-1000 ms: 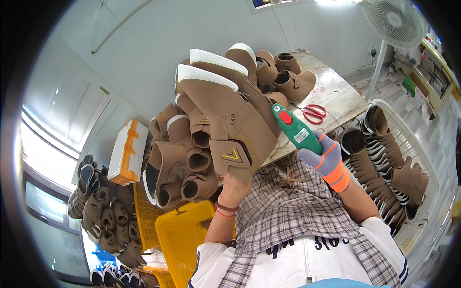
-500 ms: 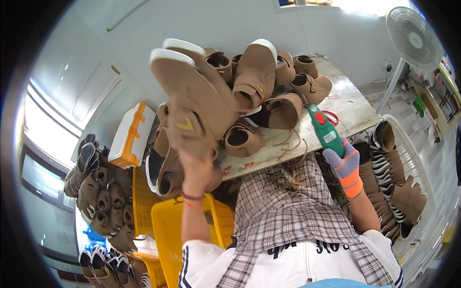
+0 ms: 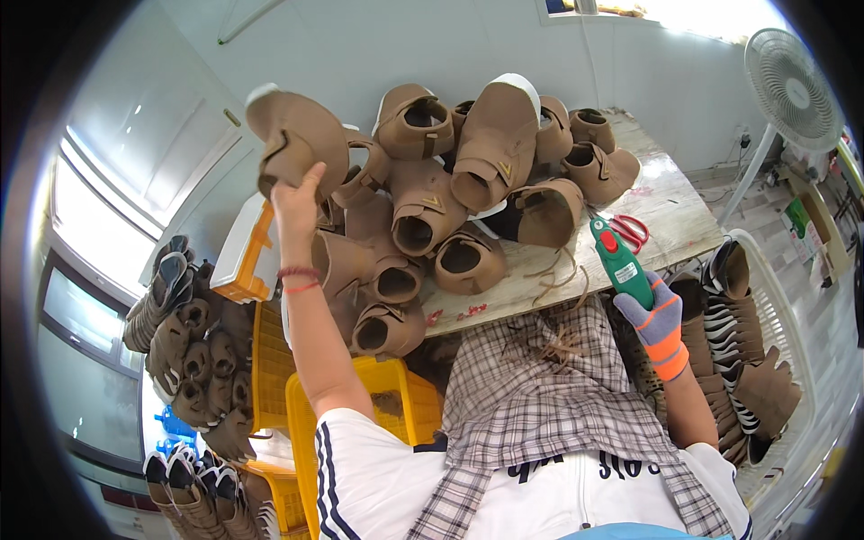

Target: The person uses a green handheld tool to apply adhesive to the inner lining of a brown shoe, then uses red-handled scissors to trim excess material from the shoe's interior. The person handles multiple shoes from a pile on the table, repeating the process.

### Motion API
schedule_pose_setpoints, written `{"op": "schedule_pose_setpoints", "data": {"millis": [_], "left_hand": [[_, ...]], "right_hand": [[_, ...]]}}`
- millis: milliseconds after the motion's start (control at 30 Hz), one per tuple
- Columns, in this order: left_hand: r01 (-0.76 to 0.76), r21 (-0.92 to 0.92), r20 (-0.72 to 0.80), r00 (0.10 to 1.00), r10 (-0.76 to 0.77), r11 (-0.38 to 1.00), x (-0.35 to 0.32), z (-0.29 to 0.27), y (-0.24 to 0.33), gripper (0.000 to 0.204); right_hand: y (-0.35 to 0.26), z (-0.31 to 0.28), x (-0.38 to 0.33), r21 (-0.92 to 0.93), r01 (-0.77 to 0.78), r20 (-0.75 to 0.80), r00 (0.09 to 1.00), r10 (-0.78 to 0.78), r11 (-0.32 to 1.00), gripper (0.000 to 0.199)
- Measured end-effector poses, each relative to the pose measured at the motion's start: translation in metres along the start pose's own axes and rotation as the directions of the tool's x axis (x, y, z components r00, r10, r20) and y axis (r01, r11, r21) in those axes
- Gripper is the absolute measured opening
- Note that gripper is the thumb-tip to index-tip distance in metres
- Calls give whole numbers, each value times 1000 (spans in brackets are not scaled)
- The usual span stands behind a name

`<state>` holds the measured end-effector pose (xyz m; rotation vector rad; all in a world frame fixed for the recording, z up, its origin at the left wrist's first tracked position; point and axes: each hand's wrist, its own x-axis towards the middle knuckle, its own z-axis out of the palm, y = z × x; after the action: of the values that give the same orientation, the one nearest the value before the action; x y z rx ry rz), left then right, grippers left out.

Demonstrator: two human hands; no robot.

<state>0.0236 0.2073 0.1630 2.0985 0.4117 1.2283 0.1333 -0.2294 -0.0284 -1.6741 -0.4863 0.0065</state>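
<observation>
My bare left hand (image 3: 295, 214) is raised at the left of the table and grips a brown shoe upper (image 3: 304, 133) by its heel end; a bit of white shows at its toe. My right hand (image 3: 655, 322), in a grey and orange glove, is wrapped round a green handheld power tool (image 3: 621, 263) with a red button, its slim tip pointing away over the table. Just beyond the tool lie red-handled scissors (image 3: 630, 232). Between my hands a heap of similar brown shoe uppers (image 3: 428, 211), some with a yellow V mark, covers the table's left side.
The worn table (image 3: 670, 202) carries loose brown cord scraps (image 3: 556, 279). Below left stand yellow crates (image 3: 301, 432), and an orange-and-white case (image 3: 247, 256) near stacked uppers (image 3: 193, 351). At right, a white basket (image 3: 781, 310) holds more uppers; a fan (image 3: 792, 90) stands behind.
My left hand has moved up and to the left with a shoe upper, away from the heap. More uppers on the heap are now uncovered. My right hand keeps its hold on the tool.
</observation>
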Motion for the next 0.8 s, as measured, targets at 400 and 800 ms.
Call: {"op": "schedule_pose_setpoints", "data": {"millis": [400, 800], "left_hand": [[591, -801, 595, 766, -242, -96, -82, 32, 35, 31], [684, -675, 736, 649, -193, -277, -108, 73, 31, 33]], "right_hand": [[-21, -1, 7, -461, 636, 104, 731, -674, 619, 60], [-21, -12, -3, -512, 608, 217, 775, -593, 607, 61]]}}
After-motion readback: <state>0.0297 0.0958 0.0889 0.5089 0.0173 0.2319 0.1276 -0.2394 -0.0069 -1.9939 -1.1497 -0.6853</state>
